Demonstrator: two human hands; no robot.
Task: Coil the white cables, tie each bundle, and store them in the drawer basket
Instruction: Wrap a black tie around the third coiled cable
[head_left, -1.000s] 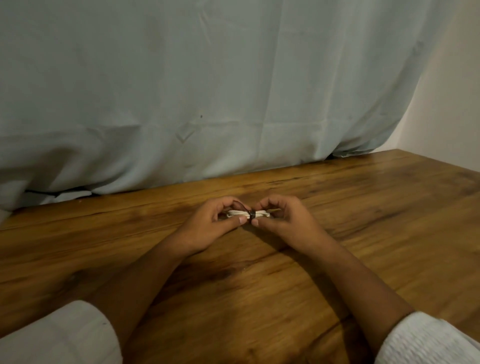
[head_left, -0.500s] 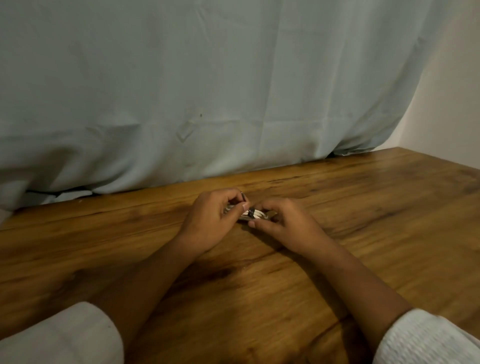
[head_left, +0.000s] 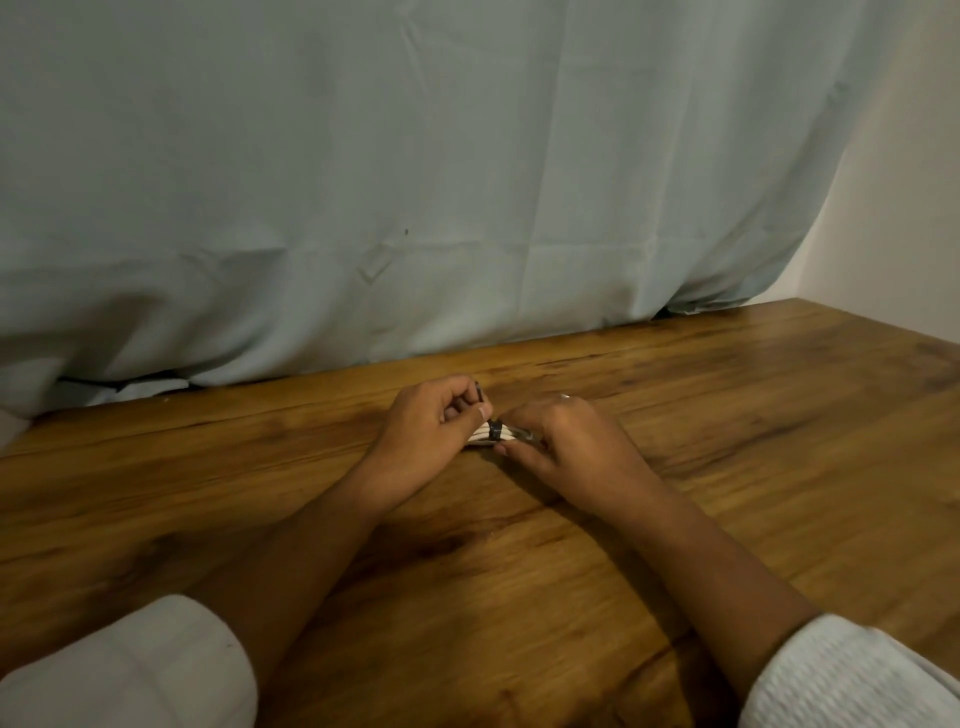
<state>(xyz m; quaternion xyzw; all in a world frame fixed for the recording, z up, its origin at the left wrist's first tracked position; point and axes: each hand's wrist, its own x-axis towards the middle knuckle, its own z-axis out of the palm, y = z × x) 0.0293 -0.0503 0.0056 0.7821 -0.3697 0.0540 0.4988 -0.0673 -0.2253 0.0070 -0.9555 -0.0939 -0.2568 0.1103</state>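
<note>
here, the white cable bundle (head_left: 480, 434) sits between both hands toward the far edge of the table (head_left: 727, 509), about midway along its width and low over the wood; whether it touches the surface i cannot tell. a dark tie (head_left: 496, 430) wraps around the bundle's middle. the left hand (head_left: 423, 436) has its grip curled round the bundle's left end, thumb pressed on top just beside the tie. the right hand (head_left: 569, 447) has its grip clamped on the right end, thumb underneath, and a ring (head_left: 565, 397) shows on one finger. a short dark strand (head_left: 478, 389) sticks up from the left fingers. both forearms rest on the table, white sleeves (head_left: 130, 670) at the near edge. a pale cloth (head_left: 415, 182) hangs behind the far edge.
</note>
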